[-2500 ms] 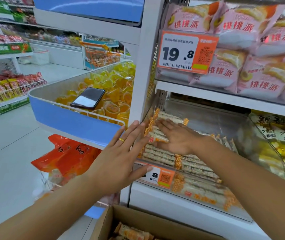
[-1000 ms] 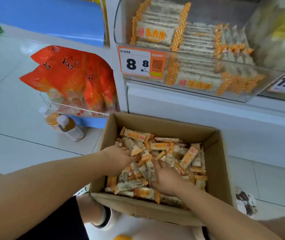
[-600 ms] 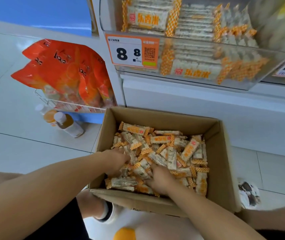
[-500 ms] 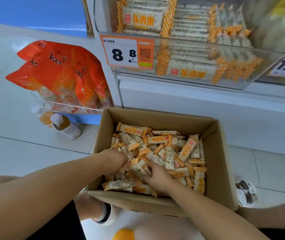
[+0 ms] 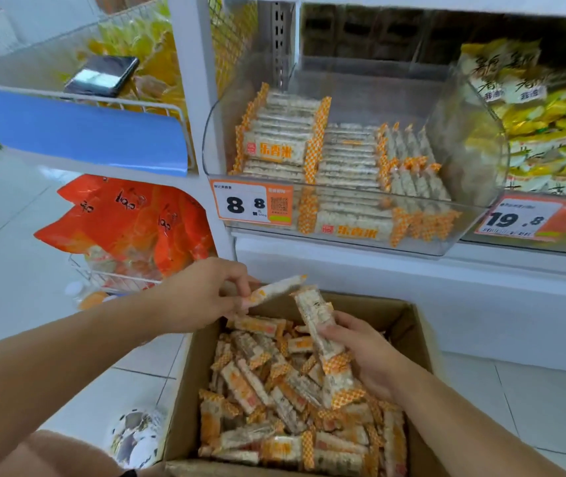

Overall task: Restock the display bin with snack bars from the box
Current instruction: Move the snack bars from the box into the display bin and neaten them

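Above the open brown cardboard box [image 5: 412, 325] of loose bars, the left hand [image 5: 202, 297] pinches one clear-wrapped pale snack bar with orange checkered ends [image 5: 276, 290], while the right hand [image 5: 367, 356] grips several upright bars [image 5: 319, 325]; the clear plastic display bin [image 5: 474, 132] above holds neat rows.

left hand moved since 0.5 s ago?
Yes. The left hand rose out of the box, was among the bars inside, now above its far rim pinching one bar.
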